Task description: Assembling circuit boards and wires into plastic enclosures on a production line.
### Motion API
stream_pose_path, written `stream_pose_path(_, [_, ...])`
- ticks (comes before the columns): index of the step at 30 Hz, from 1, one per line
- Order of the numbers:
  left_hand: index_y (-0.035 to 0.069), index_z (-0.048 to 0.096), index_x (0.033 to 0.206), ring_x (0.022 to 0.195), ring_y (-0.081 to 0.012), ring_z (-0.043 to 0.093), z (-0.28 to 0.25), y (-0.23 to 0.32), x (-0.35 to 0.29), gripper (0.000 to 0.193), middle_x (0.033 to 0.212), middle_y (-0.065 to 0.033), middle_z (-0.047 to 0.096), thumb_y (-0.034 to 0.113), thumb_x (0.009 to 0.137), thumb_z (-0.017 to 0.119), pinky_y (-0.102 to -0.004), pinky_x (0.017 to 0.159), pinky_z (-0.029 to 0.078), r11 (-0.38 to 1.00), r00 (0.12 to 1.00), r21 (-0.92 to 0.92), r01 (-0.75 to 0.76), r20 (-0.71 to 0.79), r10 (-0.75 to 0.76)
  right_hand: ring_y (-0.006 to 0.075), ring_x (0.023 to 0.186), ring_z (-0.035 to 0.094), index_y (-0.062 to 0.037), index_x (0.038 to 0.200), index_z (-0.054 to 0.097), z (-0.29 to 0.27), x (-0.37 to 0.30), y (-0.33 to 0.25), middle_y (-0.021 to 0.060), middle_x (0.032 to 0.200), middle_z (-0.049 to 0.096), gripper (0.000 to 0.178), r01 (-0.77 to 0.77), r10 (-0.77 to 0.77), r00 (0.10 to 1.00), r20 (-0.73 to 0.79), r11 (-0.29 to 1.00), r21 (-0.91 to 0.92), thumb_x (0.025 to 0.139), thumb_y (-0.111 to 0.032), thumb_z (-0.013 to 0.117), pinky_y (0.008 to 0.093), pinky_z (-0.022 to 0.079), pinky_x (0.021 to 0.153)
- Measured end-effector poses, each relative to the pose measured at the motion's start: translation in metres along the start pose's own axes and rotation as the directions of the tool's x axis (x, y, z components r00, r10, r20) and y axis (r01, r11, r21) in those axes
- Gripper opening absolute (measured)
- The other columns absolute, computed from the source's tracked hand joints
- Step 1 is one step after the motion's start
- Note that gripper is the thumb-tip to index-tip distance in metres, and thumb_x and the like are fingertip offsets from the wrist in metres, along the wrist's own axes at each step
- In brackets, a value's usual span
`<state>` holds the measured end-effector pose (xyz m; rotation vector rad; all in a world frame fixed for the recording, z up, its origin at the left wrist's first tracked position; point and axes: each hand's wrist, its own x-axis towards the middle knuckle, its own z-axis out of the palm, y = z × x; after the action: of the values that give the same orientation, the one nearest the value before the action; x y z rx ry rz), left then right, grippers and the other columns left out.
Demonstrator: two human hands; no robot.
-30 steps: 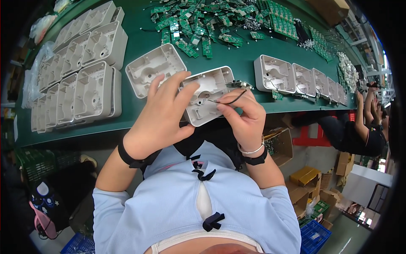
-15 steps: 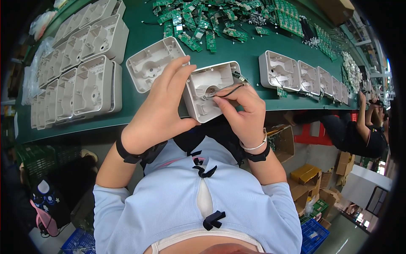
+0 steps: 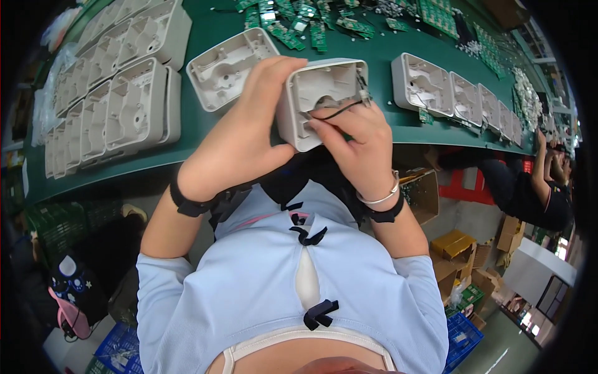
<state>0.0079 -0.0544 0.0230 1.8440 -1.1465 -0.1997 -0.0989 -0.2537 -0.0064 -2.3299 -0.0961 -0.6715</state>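
Observation:
A light grey plastic housing (image 3: 321,81) is tilted up off the near edge of the table, its open side facing me. My left hand (image 3: 240,128) grips its left wall, fingers over the top corner and thumb low at the side. My right hand (image 3: 361,140) reaches into the housing, thumb and forefinger pinched at the end of a thin black wire (image 3: 339,113). The wire loops to a small part (image 3: 364,93) by the right wall; its kind I cannot make out. My right fingertips hide what lies under them.
A matching housing (image 3: 218,81) lies behind my left hand. Stacked housings (image 3: 134,115) stand at the left. A row of housings with wires and boards (image 3: 427,93) runs along the right. Loose green circuit boards (image 3: 317,34) lie at the back. Another person (image 3: 529,193) is at the far right.
My hands have raised the housing and tipped it more upright. The right fingers stay inside it with the wire. The table sits higher in view.

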Motion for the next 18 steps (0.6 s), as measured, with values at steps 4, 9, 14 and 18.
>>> stream_pose_path(4, [0.006, 0.031, 0.16, 0.139, -0.0463, 0.051, 0.001, -0.003, 0.0, 0.097, 0.152, -0.0226, 0.04, -0.004, 0.074, 0.074, -0.0448, 0.112, 0.049, 0.999, 1.0, -0.052, 0.004, 0.014, -0.003, 0.0256, 0.083, 0.071, -0.0049, 0.097, 0.082, -0.003, 0.001, 0.001, 0.0084, 0.092, 0.079, 0.013, -0.055, 0.053, 0.998, 0.04, 0.997, 0.056, 0.085, -0.005, 0.084, 0.0359, 0.051, 0.079])
stream_pose_path(9, [0.007, 0.028, 0.161, 0.135, -0.0476, 0.053, 0.003, -0.002, -0.002, 0.1, 0.152, -0.0226, 0.039, -0.004, 0.073, 0.073, -0.0456, 0.107, 0.052, 0.993, 0.998, -0.104, 0.051, 0.033, -0.048, 0.0245, 0.082, 0.07, -0.0037, 0.098, 0.082, 0.0, 0.004, 0.0, 0.0089, 0.091, 0.078, 0.013, -0.124, 0.121, 0.992, 0.043, 0.989, 0.08, 0.086, -0.006, 0.083, 0.0353, 0.051, 0.077])
stream_pose_path(14, [0.007, 0.027, 0.161, 0.133, -0.048, 0.055, 0.0, -0.005, 0.0, 0.1, 0.153, -0.023, 0.038, -0.005, 0.073, 0.073, -0.0461, 0.104, 0.054, 0.996, 0.999, -0.087, 0.022, 0.025, -0.02, 0.0234, 0.078, 0.068, -0.0031, 0.099, 0.08, -0.001, 0.009, -0.002, 0.0078, 0.089, 0.076, 0.012, -0.1, 0.099, 0.994, 0.053, 0.995, 0.017, 0.088, -0.006, 0.082, 0.0339, 0.051, 0.075])
stream_pose_path(18, [0.008, 0.028, 0.161, 0.133, -0.047, 0.055, 0.001, -0.008, 0.0, 0.099, 0.155, -0.0228, 0.038, -0.004, 0.073, 0.073, -0.0461, 0.104, 0.054, 0.999, 0.999, -0.044, -0.025, 0.024, 0.026, 0.0234, 0.074, 0.064, -0.0028, 0.103, 0.078, -0.011, 0.0, 0.001, 0.008, 0.085, 0.073, 0.016, -0.007, 0.008, 1.0, 0.018, 1.0, -0.026, 0.088, -0.005, 0.083, 0.0337, 0.05, 0.072])
